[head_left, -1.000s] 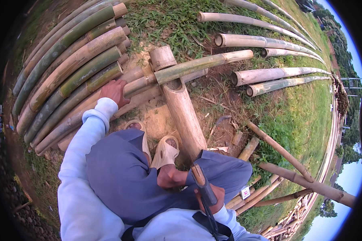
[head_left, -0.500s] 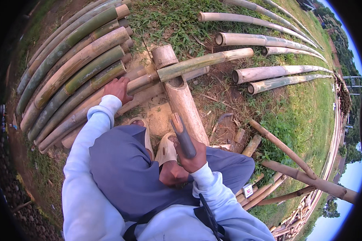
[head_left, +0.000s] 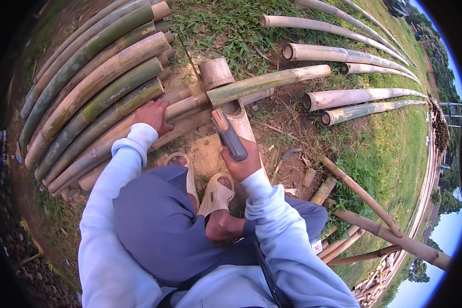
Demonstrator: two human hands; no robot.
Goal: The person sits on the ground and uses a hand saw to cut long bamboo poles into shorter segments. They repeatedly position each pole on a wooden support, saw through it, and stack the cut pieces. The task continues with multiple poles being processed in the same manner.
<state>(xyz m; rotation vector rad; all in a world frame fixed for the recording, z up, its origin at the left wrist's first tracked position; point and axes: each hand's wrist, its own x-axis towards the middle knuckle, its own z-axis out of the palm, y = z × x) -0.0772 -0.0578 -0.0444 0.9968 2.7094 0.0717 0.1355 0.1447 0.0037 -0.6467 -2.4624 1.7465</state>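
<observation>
My right hand [head_left: 245, 158] is closed round the dark grip of a hand saw [head_left: 232, 142]. The thin saw blade runs up and away from the handle, crossing a green-tan bamboo pole [head_left: 272, 81] at its near-middle. My left hand [head_left: 153, 115] is wrapped over the same pole, left of the blade. The pole rests across a thick bamboo support [head_left: 216, 72] with a notch cut in it. Pale sawdust [head_left: 204, 148] lies on the ground below. How deep the blade sits in the pole I cannot tell.
Cut bamboo lengths [head_left: 100, 77] lie side by side at the left. Long bamboo poles [head_left: 344, 53] stretch over the grass on the right. Crossed bamboo poles [head_left: 362, 195] stand at the lower right. My sandalled feet [head_left: 216, 194] are close below the support.
My right hand and the saw have moved forward, away from my body, bringing the handle close to the pole. My left hand keeps its place on the pole.
</observation>
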